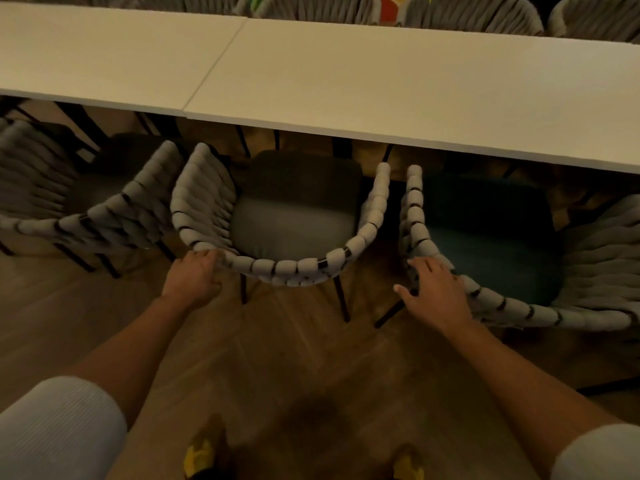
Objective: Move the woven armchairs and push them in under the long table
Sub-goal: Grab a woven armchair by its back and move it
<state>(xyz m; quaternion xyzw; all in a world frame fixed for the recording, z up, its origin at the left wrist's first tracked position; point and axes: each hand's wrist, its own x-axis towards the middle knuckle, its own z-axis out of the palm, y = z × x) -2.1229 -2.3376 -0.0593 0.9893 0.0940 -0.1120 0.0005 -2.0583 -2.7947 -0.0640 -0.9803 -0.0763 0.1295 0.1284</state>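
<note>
Gripping grey armchair [294, 220], left hand [194, 275] hides fingertips; right hand [434, 292] lies spread on frame-cut teal armchair [491, 244].

Both my arms reach out in front, bare up to the short pale sleeves [59, 431]. My left grip [194, 277] has its fingers [207, 256] curled round the back rim of the grey-seat armchair [294, 268]. My right grip [437, 294] lies flat on the rim of the green-seat armchair [502, 301]. Its fingers are straight and a bit spread, and the thumb sticks out sideways.
</note>
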